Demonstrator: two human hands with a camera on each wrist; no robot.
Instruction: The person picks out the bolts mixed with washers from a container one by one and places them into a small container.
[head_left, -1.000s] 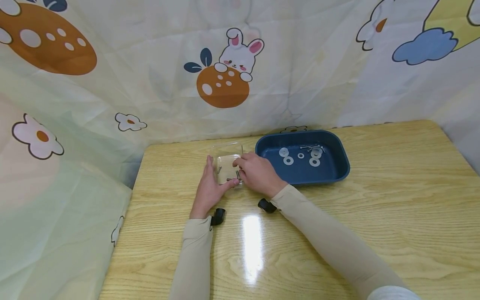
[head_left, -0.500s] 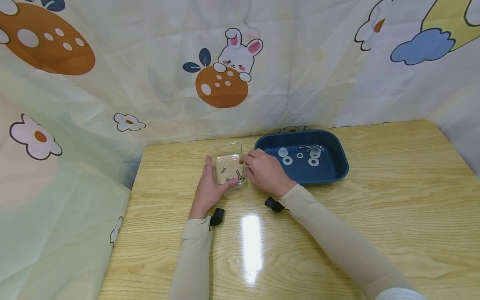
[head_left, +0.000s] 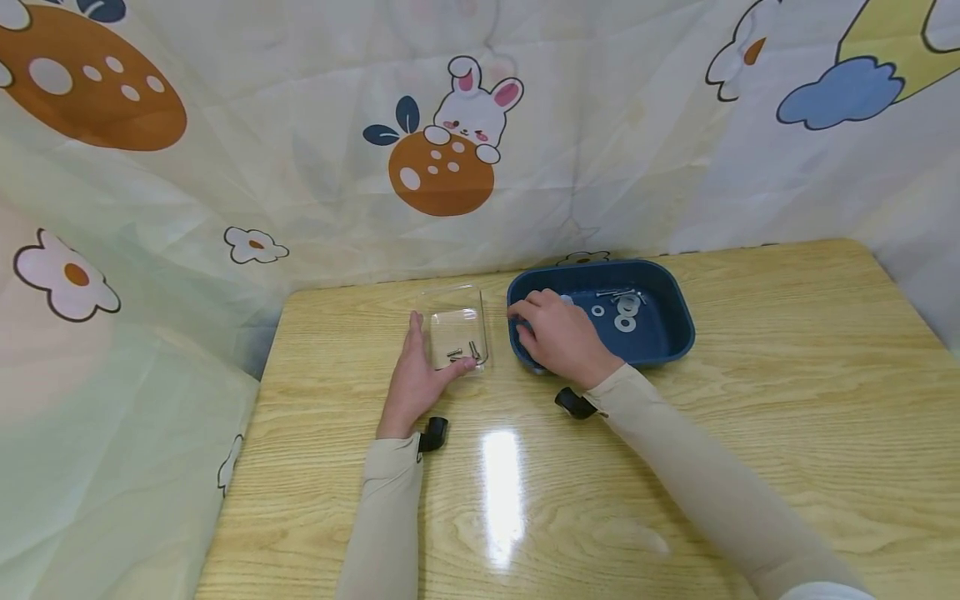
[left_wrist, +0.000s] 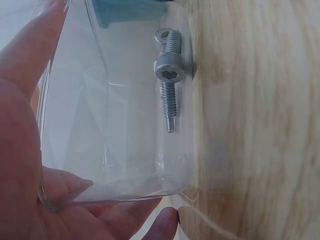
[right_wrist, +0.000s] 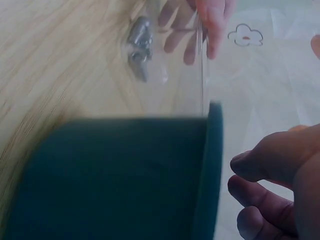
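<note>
A clear plastic box (head_left: 482,325) stands left of the blue tray on the table. My left hand (head_left: 416,379) holds it, fingers along its left side and thumb across the near edge. Several metal socket-head screws (left_wrist: 169,72) lie together in the box. Over the left end of the blue tray (head_left: 663,333) is my right hand (head_left: 566,337), its fingers loosely bent. In the right wrist view, nothing shows between thumb and fingers (right_wrist: 267,155), which are close above the tray's rim.
Several flat washers (head_left: 626,323) and a few thin screws (head_left: 618,293) lie in the tray; my right hand hides some of its contents. A printed cloth (head_left: 300,192) hangs right behind the wooden table (head_left: 787,375).
My right hand has moved from inside the clear box rightward to above the tray. One screw in the box has shifted toward the near side. The left hand has stayed in place.
</note>
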